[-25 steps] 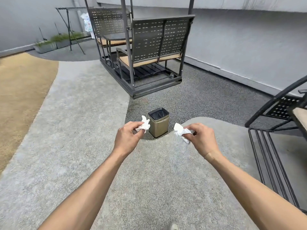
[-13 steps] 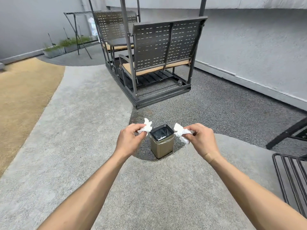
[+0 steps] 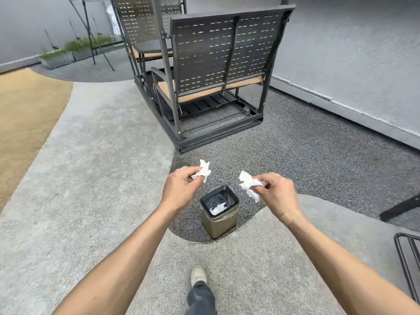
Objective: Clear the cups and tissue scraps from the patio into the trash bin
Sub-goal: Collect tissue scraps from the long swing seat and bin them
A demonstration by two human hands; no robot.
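A small square metal trash bin (image 3: 220, 221) with a black liner stands on the dark gravel patch, white tissue lying inside it. My left hand (image 3: 179, 189) pinches a crumpled white tissue scrap (image 3: 203, 170) above and just left of the bin. My right hand (image 3: 276, 194) grips another crumpled tissue scrap (image 3: 250, 185) above and to the right of the bin's rim. Both scraps hang in the air beside the bin's opening, not over it. No cups are in sight.
A dark metal swing bench (image 3: 218, 71) with tan cushions stands behind the bin. A grey wall (image 3: 352, 53) runs along the right. Black metal furniture (image 3: 406, 264) edges in at the lower right. My shoe (image 3: 198, 275) is on the light concrete path.
I have walked closer to the bin, which now sits lower in view, between and below my hands. Both hands still hold their tissue scraps.
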